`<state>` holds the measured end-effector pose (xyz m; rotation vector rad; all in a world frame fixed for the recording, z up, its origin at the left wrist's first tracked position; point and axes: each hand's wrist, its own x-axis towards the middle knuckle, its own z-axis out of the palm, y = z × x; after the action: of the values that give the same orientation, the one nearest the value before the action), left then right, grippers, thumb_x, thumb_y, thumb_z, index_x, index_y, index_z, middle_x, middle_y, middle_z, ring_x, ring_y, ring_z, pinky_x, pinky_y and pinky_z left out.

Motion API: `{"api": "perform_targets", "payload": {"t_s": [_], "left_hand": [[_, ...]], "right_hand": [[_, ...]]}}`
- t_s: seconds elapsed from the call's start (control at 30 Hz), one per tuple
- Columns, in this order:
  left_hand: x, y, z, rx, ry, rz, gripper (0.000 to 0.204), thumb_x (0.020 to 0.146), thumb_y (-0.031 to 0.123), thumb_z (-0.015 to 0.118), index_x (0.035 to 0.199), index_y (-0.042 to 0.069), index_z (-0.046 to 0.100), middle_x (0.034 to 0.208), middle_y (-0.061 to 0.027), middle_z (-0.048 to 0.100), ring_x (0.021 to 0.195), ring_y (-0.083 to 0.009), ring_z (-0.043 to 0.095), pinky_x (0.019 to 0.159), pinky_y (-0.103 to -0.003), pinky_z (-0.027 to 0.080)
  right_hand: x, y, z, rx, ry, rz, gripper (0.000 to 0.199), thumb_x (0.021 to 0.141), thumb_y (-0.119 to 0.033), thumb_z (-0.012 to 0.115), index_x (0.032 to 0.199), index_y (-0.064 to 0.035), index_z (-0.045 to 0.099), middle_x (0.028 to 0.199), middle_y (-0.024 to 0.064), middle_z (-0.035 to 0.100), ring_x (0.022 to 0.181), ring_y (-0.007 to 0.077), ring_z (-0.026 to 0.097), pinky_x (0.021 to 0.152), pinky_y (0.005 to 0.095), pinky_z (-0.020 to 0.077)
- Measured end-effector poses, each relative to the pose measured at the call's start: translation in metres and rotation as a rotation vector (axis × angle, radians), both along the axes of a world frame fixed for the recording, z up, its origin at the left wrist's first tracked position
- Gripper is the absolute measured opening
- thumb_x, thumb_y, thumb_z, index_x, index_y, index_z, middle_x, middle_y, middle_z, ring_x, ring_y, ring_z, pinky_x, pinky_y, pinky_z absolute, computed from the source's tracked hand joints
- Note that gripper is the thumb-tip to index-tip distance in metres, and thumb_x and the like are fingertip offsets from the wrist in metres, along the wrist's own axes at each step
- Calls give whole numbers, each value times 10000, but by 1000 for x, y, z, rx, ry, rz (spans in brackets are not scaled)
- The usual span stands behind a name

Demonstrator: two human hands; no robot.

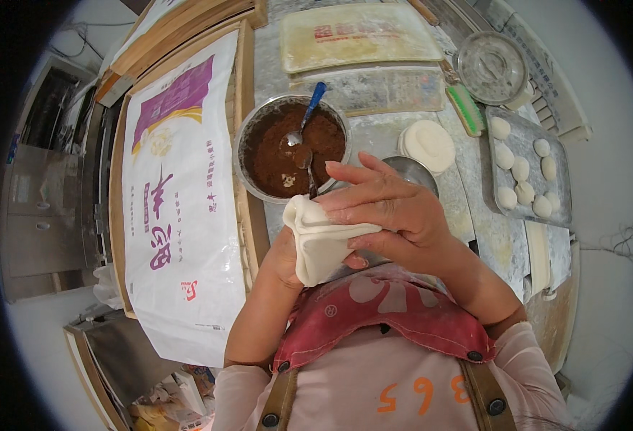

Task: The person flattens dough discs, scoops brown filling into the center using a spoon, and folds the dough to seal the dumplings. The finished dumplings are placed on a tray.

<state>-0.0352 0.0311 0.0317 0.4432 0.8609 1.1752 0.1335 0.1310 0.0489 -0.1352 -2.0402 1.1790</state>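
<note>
While raised near the steel bowl, on its near side, grasped by both hands: a folded white dough piece, cupped by the left hand, partly hidden behind it, and pressed from above by the right hand. Could tear along the folds if pinched too hard, gape at the corners if pressed unevenly, or slip if supported loosely. Cannot tell whether filled. Beyond, brown powder and two spoons in the bowl; rightward, pale dough rounds, then dough balls on a metal tray, near a green brush. Underneath, a white-dusted worktop; leftward, a printed sack over a wooden frame, then a steel cabinet.
</note>
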Motion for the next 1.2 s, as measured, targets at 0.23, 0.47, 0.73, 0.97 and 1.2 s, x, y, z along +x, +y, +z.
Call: {"api": "perform_targets", "payload": {"t_s": [0.23,0.47,0.73,0.97,1.2], "left_hand": [[-9,-7,-23,157,-121,-113,657,824,336,763,1322,-16,520,1230,-249,615,1088,-388,642,811,-525,586],[1,-7,-14,200,-221,-318,738,867,455,662,1379,-32,447,1222,-326,598,1103,-431,630,879,-492,562],[5,-6,-17,347,-432,-118,983,806,671,645,1464,12,330,1276,-226,561,1085,-369,646,647,-403,594],[3,-8,-31,270,-419,-101,865,862,540,687,1456,20,334,1263,-201,572,1000,-273,680,576,-373,593],[-11,-7,-43,227,-404,-202,753,922,466,644,1464,54,323,1312,-219,542,1023,-272,674,653,-407,612]], "right_hand": [[4,3,3,5,13,14,328,920,-257,651,1191,-74,671,1278,95,642,1336,284,498,1146,510,276],[-2,20,-4,-494,-180,605,377,979,-228,546,1302,-38,585,1332,131,584,1301,217,504,1086,354,371],[-1,24,-24,-581,143,357,300,828,-19,720,1117,-43,640,1202,107,643,1194,234,583,1072,381,412],[2,17,-22,-496,211,232,218,787,34,735,969,-77,691,1093,131,682,1249,356,542,1060,510,428],[6,13,-1,-395,-32,59,211,766,-13,763,963,-65,710,1074,143,705,1151,306,624,1012,469,460]]}}
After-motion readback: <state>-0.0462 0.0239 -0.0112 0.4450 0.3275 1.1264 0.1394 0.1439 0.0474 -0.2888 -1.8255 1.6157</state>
